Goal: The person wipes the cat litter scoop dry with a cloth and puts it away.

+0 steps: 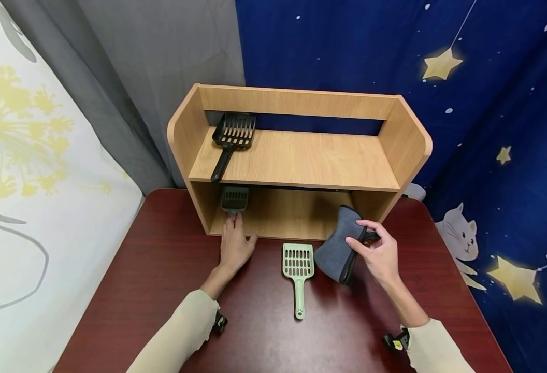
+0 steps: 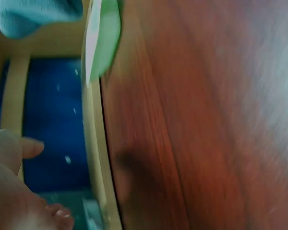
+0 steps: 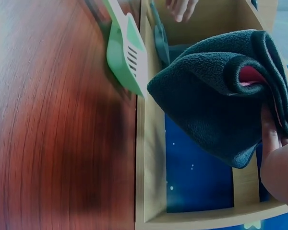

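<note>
My right hand (image 1: pixel 379 254) pinches a folded dark grey cloth (image 1: pixel 339 246) with black edging, holding it at the front right of the shelf's lower level. A bit of pink shows inside the fold of the cloth (image 3: pixel 211 91) in the right wrist view. My left hand (image 1: pixel 235 247) reaches to the lower level at the left, fingers loosely extended by the handle of a grey litter scoop (image 1: pixel 234 198). In the right wrist view, the left fingertips (image 3: pixel 181 8) hang apart from that scoop (image 3: pixel 161 40). A light green litter scoop (image 1: pixel 299 261) lies on the table between the hands.
A two-level wooden shelf (image 1: pixel 297 182) stands at the back of the dark red table (image 1: pixel 171 290). On its upper level, at the left, lies a black litter scoop (image 1: pixel 233 135). Grey and blue curtains (image 1: pixel 325 46) hang behind.
</note>
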### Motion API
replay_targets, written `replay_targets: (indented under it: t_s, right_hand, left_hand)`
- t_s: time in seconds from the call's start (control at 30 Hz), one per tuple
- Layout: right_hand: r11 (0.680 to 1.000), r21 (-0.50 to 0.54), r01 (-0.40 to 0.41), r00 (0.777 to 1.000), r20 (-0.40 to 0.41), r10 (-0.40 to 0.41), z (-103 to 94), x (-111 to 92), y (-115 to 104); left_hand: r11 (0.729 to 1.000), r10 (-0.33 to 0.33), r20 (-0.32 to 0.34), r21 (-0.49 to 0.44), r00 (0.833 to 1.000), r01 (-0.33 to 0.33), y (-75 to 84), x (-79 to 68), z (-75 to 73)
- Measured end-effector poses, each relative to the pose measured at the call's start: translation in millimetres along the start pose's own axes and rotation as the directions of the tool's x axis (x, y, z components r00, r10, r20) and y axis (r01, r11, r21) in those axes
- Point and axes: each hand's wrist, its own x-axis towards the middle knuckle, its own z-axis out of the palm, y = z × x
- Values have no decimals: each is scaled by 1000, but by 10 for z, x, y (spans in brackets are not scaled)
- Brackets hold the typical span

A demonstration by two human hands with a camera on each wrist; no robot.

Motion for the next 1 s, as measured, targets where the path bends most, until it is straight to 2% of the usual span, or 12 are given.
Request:
replay_targets:
  t_s: [0.13,0.23,0.33,0.43,0.57,0.8,1.0]
  right_hand:
    - [999,-36,-13,1000,-3,13,-35,-36,-160]
    - [998,-65,-11,1000,3,11,-57,-74,-275]
    - [996,-90,-9,1000,7,10,-83,-100,-309]
    - [994,-111,-17,1000,6,18,-100,-121,-320]
    - [991,-128,-37,999,3,37,-116,-133,-334]
    - [988,-149,-39,999,-2,39,-162,-143,-338]
    - [989,-144,-39,999,-8,38,-209,-181,-289]
  left_hand:
    - [1000,-15,145,17,989,13,228,-238,28]
    - [999,-41,262,27,964,35,393,-434,88]
    - [999,-33,321,40,946,21,520,-615,199]
    - [999,-20,327,44,945,6,606,-771,336]
    - [999,-29,293,48,956,15,675,-896,502]
    - [996,-38,224,90,974,18,722,-967,659]
    - [994,12,204,104,979,-33,695,-995,701]
